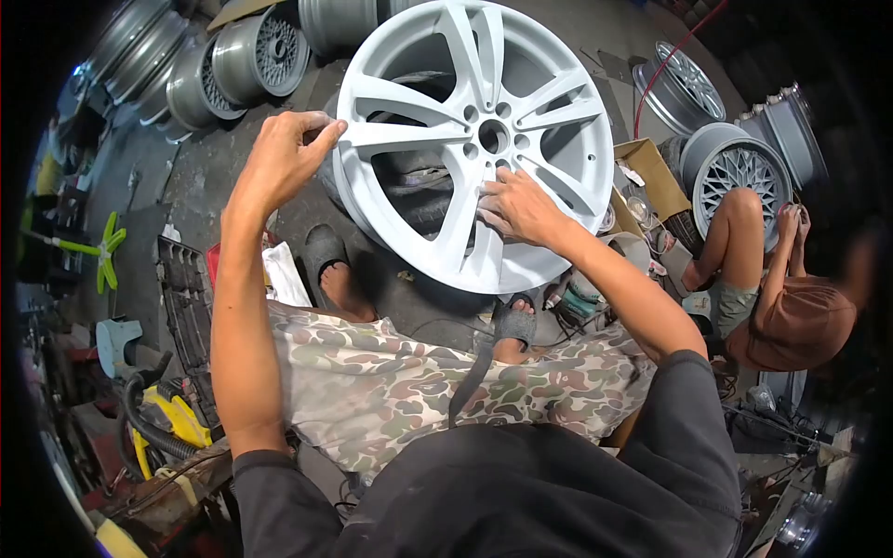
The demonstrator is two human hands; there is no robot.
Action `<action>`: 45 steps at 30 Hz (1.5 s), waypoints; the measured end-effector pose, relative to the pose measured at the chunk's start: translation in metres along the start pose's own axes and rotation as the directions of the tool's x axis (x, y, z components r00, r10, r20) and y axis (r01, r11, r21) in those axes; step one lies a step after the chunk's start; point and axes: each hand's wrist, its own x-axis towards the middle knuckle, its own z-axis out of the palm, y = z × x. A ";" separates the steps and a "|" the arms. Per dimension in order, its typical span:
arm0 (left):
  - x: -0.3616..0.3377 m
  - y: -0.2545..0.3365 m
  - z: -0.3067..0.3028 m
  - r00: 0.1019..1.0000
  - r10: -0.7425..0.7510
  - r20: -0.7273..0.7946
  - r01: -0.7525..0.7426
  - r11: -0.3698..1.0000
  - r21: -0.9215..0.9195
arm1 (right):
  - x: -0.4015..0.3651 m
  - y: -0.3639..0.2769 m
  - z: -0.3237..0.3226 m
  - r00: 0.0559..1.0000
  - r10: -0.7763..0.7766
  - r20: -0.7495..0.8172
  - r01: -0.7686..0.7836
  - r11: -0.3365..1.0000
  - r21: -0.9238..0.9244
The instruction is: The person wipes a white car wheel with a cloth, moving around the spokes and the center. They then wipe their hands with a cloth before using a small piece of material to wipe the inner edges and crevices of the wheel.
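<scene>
A large, matte white alloy wheel rim [437, 251] with paired spokes lies tilted in front of me, over a dark tyre [419, 209]. At its left edge is my left hand [286, 153], with its thumb and fingers closed against the outer lip. My right hand [528, 206] is on the lower spokes just below the centre hole, fingers bent and pressed together. Whitish dust coats the right fingertips. Whatever may be under those fingers is hidden.
Several grey rims [260, 56] stand at the upper left. A cardboard box [656, 177] sits right of the wheel. Another person [791, 316] crouches at the right by a mesh-spoked rim [744, 177]. A red hose [642, 102] hangs behind. Yellow equipment [177, 418] lies lower left.
</scene>
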 end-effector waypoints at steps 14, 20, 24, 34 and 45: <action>-0.002 -0.009 -0.005 0.999 -0.037 -0.008 0.037 0.999 0.007 | -0.012 0.038 -0.015 0.984 0.088 -0.157 -0.073 0.992 0.101; -0.002 0.001 -0.006 1.000 -0.005 0.019 0.004 0.998 0.055 | -0.077 -0.096 0.047 0.826 0.391 -0.406 -0.302 0.915 0.267; 0.005 0.009 0.000 0.999 -0.019 0.033 0.018 0.999 0.035 | -0.103 -0.157 0.044 0.797 0.476 -0.371 -0.405 0.877 0.258; 0.011 0.003 0.005 1.000 0.014 0.019 -0.015 0.999 0.030 | -0.114 -0.115 0.034 0.918 0.253 -0.306 -0.184 0.954 0.237; 0.014 0.005 0.009 0.999 0.040 0.016 -0.040 0.999 0.012 | -0.103 -0.115 0.037 0.916 0.220 -0.334 -0.170 0.970 0.174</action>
